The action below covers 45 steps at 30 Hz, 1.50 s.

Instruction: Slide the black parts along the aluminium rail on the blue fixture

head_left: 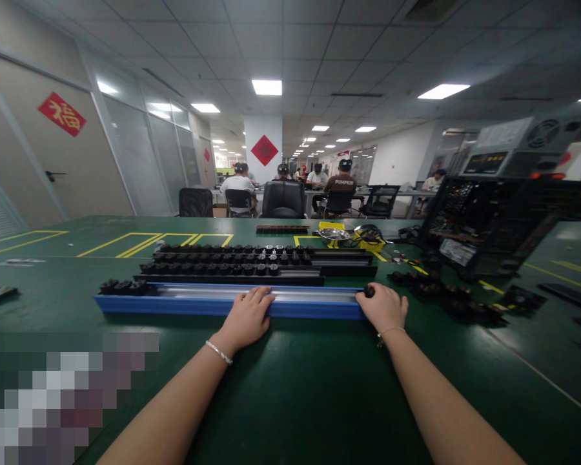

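Observation:
A long blue rail (174,306) with a silvery inner channel lies crosswise on the green table in front of me. Several small black pieces (123,287) sit in its left end. My left hand (248,316) grips the rail near its middle, fingers bent over the front wall into the channel. At the right end, my right hand (382,305) pinches a black round piece (368,291) at the channel. How far that piece sits in the rail cannot be made out. Behind are black rails (310,272) carrying rows of similar black pieces.
To the right stand an opened black computer case (484,219) and loose black parts (459,300). A metal bowl (333,234) and yellow-marked items lie at the back. A dark strip (281,229) lies near the far edge. People sit at desks beyond.

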Available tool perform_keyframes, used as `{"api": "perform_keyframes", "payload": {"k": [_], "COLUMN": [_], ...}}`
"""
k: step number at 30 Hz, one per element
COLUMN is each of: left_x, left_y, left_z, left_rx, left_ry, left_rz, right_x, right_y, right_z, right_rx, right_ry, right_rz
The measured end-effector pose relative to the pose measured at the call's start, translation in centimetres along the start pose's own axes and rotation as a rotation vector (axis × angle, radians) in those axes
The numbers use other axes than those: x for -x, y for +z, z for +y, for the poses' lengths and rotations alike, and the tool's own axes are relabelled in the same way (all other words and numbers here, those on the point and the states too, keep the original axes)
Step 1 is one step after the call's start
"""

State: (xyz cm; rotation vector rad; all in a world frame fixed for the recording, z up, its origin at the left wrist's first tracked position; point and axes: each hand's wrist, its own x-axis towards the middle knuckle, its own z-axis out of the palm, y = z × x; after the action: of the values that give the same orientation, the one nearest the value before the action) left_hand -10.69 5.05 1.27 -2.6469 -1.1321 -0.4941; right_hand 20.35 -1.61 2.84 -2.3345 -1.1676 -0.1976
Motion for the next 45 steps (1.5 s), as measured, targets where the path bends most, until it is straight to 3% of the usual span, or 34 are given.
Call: {"api": "perform_keyframes", "payload": {"k": [45], "left_x": [0.0], "left_y": [-0.2], "left_z": [0.2], "left_rx": [0.009], "left_ry": [-0.018], "left_rz": [-0.016], "right_x": [-0.8], "right_y": [-0.3], "right_z": [1.9], "right_rx": [-0.034], "right_ry": [0.14], "right_rz": [0.048]}}
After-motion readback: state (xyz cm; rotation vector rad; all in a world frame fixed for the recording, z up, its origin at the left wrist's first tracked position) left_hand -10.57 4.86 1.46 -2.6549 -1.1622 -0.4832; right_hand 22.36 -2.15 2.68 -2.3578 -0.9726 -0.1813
